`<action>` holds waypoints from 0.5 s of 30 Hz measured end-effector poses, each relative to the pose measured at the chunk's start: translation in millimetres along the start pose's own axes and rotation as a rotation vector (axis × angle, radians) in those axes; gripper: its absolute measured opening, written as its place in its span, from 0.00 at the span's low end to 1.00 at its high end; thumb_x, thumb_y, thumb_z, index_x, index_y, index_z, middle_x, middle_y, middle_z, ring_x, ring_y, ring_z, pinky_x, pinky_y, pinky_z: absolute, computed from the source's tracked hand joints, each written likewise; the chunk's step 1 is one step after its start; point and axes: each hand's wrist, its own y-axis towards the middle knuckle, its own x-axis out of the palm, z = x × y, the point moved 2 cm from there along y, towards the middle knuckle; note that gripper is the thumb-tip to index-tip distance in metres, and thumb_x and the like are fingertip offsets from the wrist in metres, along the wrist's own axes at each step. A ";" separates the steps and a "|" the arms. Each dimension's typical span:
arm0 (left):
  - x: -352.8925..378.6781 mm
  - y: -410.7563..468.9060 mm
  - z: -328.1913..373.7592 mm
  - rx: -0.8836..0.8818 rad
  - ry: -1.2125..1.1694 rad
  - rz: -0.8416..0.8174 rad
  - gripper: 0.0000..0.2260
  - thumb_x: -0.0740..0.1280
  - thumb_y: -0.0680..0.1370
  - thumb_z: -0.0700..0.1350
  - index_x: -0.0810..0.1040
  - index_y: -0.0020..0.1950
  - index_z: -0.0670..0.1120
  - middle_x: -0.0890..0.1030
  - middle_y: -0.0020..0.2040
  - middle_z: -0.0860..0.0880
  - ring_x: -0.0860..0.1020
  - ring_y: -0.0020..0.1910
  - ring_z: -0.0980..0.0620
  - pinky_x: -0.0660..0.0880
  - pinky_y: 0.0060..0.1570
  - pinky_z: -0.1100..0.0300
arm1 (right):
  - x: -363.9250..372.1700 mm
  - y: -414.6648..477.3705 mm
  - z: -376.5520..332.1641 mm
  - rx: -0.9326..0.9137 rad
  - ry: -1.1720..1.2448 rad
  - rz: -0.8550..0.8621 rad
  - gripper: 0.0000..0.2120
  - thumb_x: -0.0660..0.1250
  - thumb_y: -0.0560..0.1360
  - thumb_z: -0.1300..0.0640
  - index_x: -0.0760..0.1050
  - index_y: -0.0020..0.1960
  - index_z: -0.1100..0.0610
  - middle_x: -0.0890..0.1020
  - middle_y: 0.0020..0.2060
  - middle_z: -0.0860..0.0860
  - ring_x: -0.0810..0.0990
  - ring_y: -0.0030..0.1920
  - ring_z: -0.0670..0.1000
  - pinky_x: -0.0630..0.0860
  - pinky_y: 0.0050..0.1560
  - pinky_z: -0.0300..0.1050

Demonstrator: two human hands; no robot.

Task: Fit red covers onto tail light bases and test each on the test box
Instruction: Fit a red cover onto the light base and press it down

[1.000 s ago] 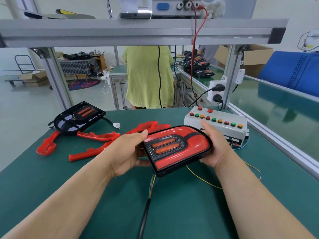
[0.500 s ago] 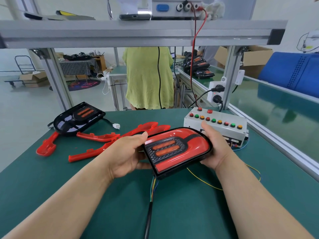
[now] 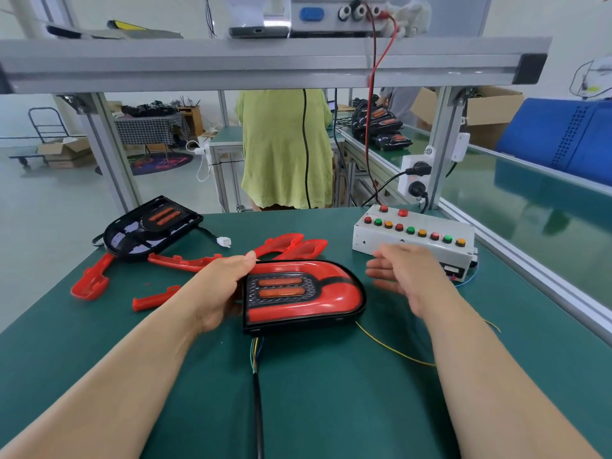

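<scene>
Most of the lower frame is a matte dark-green bench mat [image 3: 331, 409], lying beneath a brushed aluminium rail [image 3: 265, 64] that crosses the top. Beyond it opens a pale-floored workshop, where a person in a loose yellow-green shirt [image 3: 284, 147] stands back-turned at upper centre.

At centre is the assembled tail light [image 3: 308, 299]: a glossy red cover, rounded at its right end, seated on a black plastic base, with two orange bars set in a dimpled black grille. The left hand [image 3: 218, 293] grasps its squared left end, thumb on top; whether the light rests on the mat cannot be told. The right hand [image 3: 407, 273] hovers released and slightly blurred, fingers loosely spread, just right of the light and apart from it. Behind it stands the white test box [image 3: 440, 225] with its row of red, green and amber buttons.

At left lies an uncovered black base [image 3: 149, 230], with loose red plastic covers [image 3: 185, 261] strewn beside it. A black cable [image 3: 257, 409] trails to the bottom edge.
</scene>
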 end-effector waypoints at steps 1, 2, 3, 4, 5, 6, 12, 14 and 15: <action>-2.2 1.2 -1.1 -0.010 0.026 -0.005 0.20 0.56 0.85 0.52 0.78 0.64 0.40 0.82 0.59 0.38 0.78 0.62 0.35 0.71 0.66 0.37 | -1.2 -0.7 -1.5 -0.025 -0.027 0.014 0.06 0.64 0.77 0.60 0.79 0.48 0.60 0.85 0.44 0.58 0.85 0.40 0.52 0.82 0.39 0.44; -3.7 2.0 -0.8 -0.008 0.070 0.001 0.20 0.56 0.85 0.53 0.79 0.62 0.41 0.83 0.57 0.39 0.81 0.58 0.38 0.76 0.62 0.41 | -0.9 -1.7 -2.9 -0.055 -0.060 0.018 0.06 0.64 0.77 0.60 0.79 0.47 0.59 0.85 0.43 0.57 0.85 0.39 0.51 0.81 0.38 0.42; -4.6 1.4 1.3 0.010 0.141 0.023 0.19 0.57 0.85 0.54 0.81 0.59 0.43 0.85 0.53 0.42 0.84 0.50 0.44 0.81 0.52 0.48 | 0.2 -2.7 -4.1 -0.086 -0.095 0.015 0.06 0.64 0.77 0.60 0.80 0.46 0.58 0.85 0.42 0.56 0.85 0.38 0.49 0.80 0.36 0.40; -5.7 0.1 3.8 0.040 0.243 0.062 0.17 0.58 0.84 0.55 0.81 0.55 0.45 0.84 0.49 0.45 0.84 0.43 0.49 0.82 0.43 0.54 | 2.3 -4.1 -5.0 -0.113 -0.124 0.007 0.06 0.64 0.77 0.60 0.80 0.44 0.57 0.85 0.41 0.55 0.85 0.38 0.48 0.79 0.35 0.38; -8.0 -0.8 7.1 0.086 0.386 0.121 0.15 0.60 0.83 0.55 0.81 0.53 0.47 0.83 0.46 0.49 0.81 0.40 0.53 0.81 0.41 0.55 | 4.4 -5.4 -5.7 -0.132 -0.144 -0.005 0.06 0.65 0.77 0.60 0.80 0.44 0.57 0.85 0.41 0.54 0.84 0.37 0.47 0.79 0.34 0.37; -10.8 -1.6 10.7 0.145 0.560 0.190 0.12 0.61 0.82 0.55 0.81 0.52 0.50 0.82 0.46 0.51 0.80 0.43 0.54 0.80 0.46 0.54 | 6.5 -6.7 -6.1 -0.144 -0.155 -0.020 0.06 0.65 0.77 0.60 0.80 0.43 0.57 0.85 0.40 0.54 0.84 0.36 0.46 0.78 0.33 0.36; -5.9 -41.2 52.3 0.315 0.993 0.192 0.07 0.73 0.73 0.54 0.81 0.36 0.56 0.82 0.42 0.57 0.79 0.46 0.58 0.77 0.48 0.55 | 16.5 -11.8 -4.6 -0.153 -0.199 -0.065 0.06 0.65 0.78 0.60 0.79 0.43 0.57 0.84 0.40 0.54 0.82 0.38 0.48 0.79 0.39 0.39; 4.5 -60.3 60.3 0.254 1.104 -0.117 0.05 0.75 0.72 0.48 0.82 0.39 0.58 0.81 0.38 0.58 0.78 0.37 0.61 0.74 0.39 0.64 | 19.1 -13.0 -3.9 -0.171 -0.205 -0.064 0.07 0.65 0.77 0.60 0.79 0.42 0.57 0.84 0.40 0.53 0.82 0.38 0.47 0.79 0.39 0.39; 10.8 -69.3 62.1 0.234 1.156 -0.254 0.08 0.74 0.72 0.45 0.83 0.42 0.59 0.81 0.39 0.58 0.76 0.35 0.62 0.72 0.37 0.67 | 19.9 -13.2 -3.8 -0.180 -0.204 -0.059 0.07 0.65 0.77 0.60 0.79 0.42 0.57 0.84 0.39 0.53 0.82 0.37 0.46 0.79 0.38 0.38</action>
